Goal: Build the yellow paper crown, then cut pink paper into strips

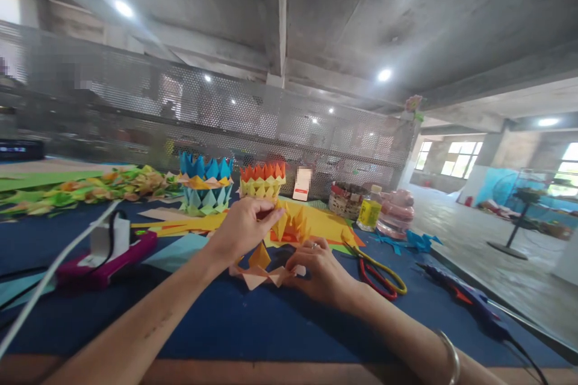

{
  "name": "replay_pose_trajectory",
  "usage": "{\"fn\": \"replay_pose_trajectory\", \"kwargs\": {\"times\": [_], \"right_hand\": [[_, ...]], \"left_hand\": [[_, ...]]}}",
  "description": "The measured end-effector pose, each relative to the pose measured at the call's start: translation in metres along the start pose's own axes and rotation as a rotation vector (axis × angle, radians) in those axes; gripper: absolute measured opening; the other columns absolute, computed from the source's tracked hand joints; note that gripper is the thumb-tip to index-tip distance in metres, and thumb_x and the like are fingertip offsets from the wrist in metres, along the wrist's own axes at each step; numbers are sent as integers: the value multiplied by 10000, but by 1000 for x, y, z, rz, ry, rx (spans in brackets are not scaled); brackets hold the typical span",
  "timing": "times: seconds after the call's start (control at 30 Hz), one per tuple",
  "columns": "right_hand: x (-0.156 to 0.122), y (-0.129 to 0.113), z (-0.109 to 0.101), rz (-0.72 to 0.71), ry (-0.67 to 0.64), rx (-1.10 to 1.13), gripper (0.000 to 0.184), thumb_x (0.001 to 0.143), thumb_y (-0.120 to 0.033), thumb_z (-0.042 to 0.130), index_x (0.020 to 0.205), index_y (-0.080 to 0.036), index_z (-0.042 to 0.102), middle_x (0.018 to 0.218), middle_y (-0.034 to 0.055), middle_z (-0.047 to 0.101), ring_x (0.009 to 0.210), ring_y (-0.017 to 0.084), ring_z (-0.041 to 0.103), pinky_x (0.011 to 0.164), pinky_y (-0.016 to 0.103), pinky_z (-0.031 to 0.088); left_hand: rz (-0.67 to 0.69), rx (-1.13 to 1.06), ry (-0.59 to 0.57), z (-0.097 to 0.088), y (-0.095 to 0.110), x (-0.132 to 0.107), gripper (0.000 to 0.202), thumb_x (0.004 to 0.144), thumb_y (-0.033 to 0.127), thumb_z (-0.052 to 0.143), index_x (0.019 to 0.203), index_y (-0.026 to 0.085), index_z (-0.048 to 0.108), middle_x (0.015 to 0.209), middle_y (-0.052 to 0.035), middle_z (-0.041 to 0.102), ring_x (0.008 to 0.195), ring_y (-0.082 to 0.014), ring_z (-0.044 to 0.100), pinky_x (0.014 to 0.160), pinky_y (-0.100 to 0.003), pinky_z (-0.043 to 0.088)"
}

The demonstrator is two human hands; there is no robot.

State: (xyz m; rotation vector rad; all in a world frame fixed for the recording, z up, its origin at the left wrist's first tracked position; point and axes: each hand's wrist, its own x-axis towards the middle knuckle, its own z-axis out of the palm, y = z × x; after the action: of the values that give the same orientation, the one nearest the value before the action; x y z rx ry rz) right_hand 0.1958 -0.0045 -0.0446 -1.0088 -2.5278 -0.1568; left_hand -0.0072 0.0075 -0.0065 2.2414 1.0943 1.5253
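My left hand (246,225) is closed in a pinch on a yellow folded paper piece (280,225), held above the table. Below it, my right hand (323,267) grips the right side of a peach folded-paper ring (257,280) with curled fingers. One yellow pointed piece (259,257) stands up from this ring. Just behind my hands lie more yellow folded pieces (298,222) on orange paper. Farther back are a blue and green paper basket (206,186) and a red and yellow paper basket (263,179).
Scissors (379,277) and a hot glue gun (465,295) lie on the right. A yellow-labelled bottle (369,209) and a pink container (395,213) stand behind them. At left are a magenta power strip (108,261), a white cable (58,271) and a heap of folded paper (112,186).
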Motion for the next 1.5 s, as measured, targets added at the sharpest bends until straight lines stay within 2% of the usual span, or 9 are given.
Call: {"fn": "replay_pose_trajectory", "kwargs": {"times": [0.1, 0.2, 0.53, 0.63, 0.83, 1.07, 1.23, 1.37, 1.5], "right_hand": [[-5, -1, 7, -10, 45, 19, 115, 820, -305, 746, 799, -212, 683, 796, -28, 723, 843, 155, 611, 846, 340, 282], [-11, -6, 9, -125, 111, -19, 118, 847, -251, 707, 753, -201, 656, 725, -30, 684, 800, 144, 581, 840, 334, 276], [-15, -5, 9, -328, 264, -260, 310, 956, -247, 516, 654, -189, 550, 657, -13, 616, 709, 150, 498, 773, 334, 290], [-16, -3, 10, -312, 267, -258, 304, 941, -291, 565, 653, -191, 556, 653, -19, 618, 707, 151, 504, 741, 334, 284], [-18, -4, 8, -190, 201, -131, 211, 831, -360, 718, 730, -202, 622, 736, -27, 666, 773, 150, 554, 781, 320, 290], [-19, -9, 1, -154, 140, 8, 352, 811, -540, 683, 748, -195, 655, 757, -6, 675, 789, 154, 572, 776, 315, 299], [-17, -8, 6, -185, 232, -75, 269, 891, -340, 636, 671, -190, 597, 680, -24, 645, 726, 134, 542, 734, 305, 300], [-17, -8, 8, -328, 309, -293, 295, 912, -162, 519, 619, -188, 527, 639, -14, 587, 691, 142, 484, 751, 322, 308], [-20, -9, 5, -432, 280, -425, 319, 953, -144, 475, 643, -183, 536, 644, -5, 582, 711, 157, 459, 774, 345, 314]], "left_hand": [[16, 98, -19, 1, 10, -5, 349, 873, 369, 469, 589, 174, 530, 546, 22, 476, 549, -109, 408, 530, -253, 302], [30, 161, -64, 4, 17, -8, 344, 883, 361, 438, 609, 174, 533, 601, 4, 534, 605, -126, 463, 590, -266, 330], [-24, 230, -337, 16, 20, -11, 243, 838, 292, 456, 664, 167, 570, 741, -31, 592, 713, -157, 553, 652, -265, 370], [-63, 238, -373, 17, 18, -12, 280, 840, 316, 445, 616, 170, 526, 684, -14, 545, 658, -144, 519, 603, -262, 338], [-145, 248, -428, 16, 13, -13, 335, 828, 356, 451, 545, 178, 435, 536, 44, 297, 521, -96, 337, 493, -255, 214], [-141, 246, -459, 16, 8, -11, 339, 826, 373, 447, 551, 174, 440, 555, 46, 287, 531, -93, 315, 502, -249, 218], [-175, 251, -477, 14, 11, -11, 290, 798, 321, 481, 550, 179, 433, 531, 42, 359, 534, -103, 366, 505, -245, 241], [-174, 233, -482, 10, 16, -13, 246, 797, 286, 482, 576, 178, 476, 558, 30, 444, 556, -114, 425, 521, -241, 271], [-157, 216, -469, 10, 19, -14, 207, 815, 258, 476, 653, 173, 572, 627, 6, 561, 621, -138, 520, 562, -241, 317]]}}
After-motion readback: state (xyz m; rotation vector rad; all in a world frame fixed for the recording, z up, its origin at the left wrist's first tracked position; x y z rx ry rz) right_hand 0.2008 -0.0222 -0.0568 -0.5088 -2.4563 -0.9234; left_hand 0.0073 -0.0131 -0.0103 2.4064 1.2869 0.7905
